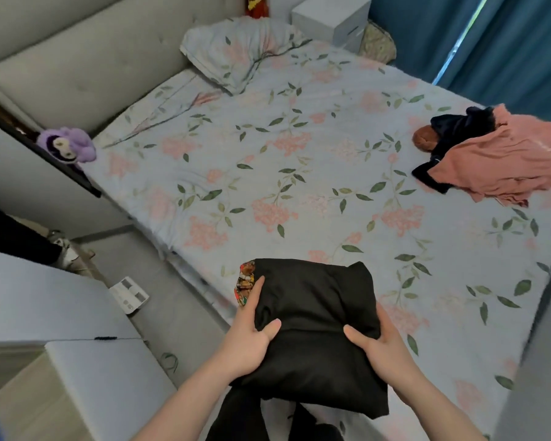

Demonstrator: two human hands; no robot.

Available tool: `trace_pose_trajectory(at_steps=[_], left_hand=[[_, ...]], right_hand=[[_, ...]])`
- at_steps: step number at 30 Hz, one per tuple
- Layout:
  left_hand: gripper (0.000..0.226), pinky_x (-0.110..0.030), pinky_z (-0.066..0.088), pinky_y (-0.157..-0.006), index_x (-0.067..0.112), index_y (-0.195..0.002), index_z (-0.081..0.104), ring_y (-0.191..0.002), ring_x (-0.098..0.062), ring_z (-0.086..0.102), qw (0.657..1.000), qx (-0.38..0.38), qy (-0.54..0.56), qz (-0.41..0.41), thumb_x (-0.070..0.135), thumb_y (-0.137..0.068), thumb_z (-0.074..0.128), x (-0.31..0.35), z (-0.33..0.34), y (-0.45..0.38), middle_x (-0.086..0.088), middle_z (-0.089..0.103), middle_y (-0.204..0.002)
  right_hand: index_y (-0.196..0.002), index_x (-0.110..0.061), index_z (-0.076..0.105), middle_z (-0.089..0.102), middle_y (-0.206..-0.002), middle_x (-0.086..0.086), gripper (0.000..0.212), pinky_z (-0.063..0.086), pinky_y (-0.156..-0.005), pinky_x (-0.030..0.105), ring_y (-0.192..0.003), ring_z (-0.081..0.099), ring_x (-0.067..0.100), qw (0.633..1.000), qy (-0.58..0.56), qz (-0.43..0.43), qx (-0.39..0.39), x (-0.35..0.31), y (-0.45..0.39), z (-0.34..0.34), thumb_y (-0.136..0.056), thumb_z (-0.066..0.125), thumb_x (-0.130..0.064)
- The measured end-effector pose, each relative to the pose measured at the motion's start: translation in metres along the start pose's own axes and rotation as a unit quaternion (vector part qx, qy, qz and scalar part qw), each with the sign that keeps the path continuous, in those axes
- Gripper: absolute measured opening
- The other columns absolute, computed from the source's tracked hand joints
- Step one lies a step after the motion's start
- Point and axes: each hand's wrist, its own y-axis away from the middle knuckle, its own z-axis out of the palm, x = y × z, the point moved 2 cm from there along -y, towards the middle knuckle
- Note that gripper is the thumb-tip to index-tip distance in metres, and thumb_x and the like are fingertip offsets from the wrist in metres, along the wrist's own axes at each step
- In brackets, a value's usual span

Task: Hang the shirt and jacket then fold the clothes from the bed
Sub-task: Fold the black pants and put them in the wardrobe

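Sitting purple at the left edge: a plush toy [67,144] beside the bed [299,173]. Gripping, lower centre: left hand [252,332], thumb on top, holding the folded black garment [315,326] at its left edge over a patterned cloth [245,283]. Clasping the opposite edge: right hand [384,345]. Likely handling soft, light, floppy; supporting both sides. Waiting unfolded, upper right: pink garment [503,160] over a dark garment [455,125].

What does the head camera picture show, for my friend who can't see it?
Two hands, left hand and right hand, grip a folded black garment over a floral bed. A pile of pink and dark clothes lies at the bed's far right.
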Motion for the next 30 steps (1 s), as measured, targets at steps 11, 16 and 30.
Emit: trace_pose_trajectory(at_steps=[11, 16, 30], left_hand=[[0.083, -0.039, 0.029, -0.125, 0.072, -0.148, 0.01, -0.144, -0.004, 0.035, 0.984, 0.159, 0.055, 0.067, 0.033, -0.1, 0.066, 0.047, -0.068, 0.115, 0.024, 0.034, -0.153], [0.084, -0.037, 0.03, -0.124, 0.068, -0.15, 0.012, -0.142, -0.005, 0.038, 0.968, 0.229, 0.062, 0.084, 0.032, -0.098, 0.068, 0.044, -0.122, 0.15, 0.019, 0.039, -0.154], [0.081, -0.044, 0.037, -0.121, 0.074, -0.146, 0.016, -0.141, -0.009, 0.043, 0.952, 0.27, 0.083, 0.116, 0.037, -0.096, 0.069, 0.045, -0.238, 0.171, 0.019, 0.042, -0.152]], right_hand=[[-0.145, -0.052, 0.043, 0.066, -0.128, -0.026, 0.069, 0.052, -0.1, 0.036, -0.112, 0.066, 0.0, 0.985, 0.07, -0.133, -0.084, -0.102, 0.068, 0.042, -0.089, 0.079, -0.036], [-0.143, -0.053, 0.044, 0.065, -0.123, -0.032, 0.066, 0.05, -0.084, 0.019, -0.098, 0.064, -0.016, 0.972, 0.083, -0.185, -0.117, -0.147, 0.085, 0.098, -0.09, 0.078, -0.034], [-0.139, -0.054, 0.047, 0.067, -0.125, -0.029, 0.066, 0.052, -0.096, 0.029, -0.105, 0.067, -0.008, 0.952, 0.093, -0.249, -0.148, -0.219, 0.103, 0.194, -0.087, 0.081, -0.035]])
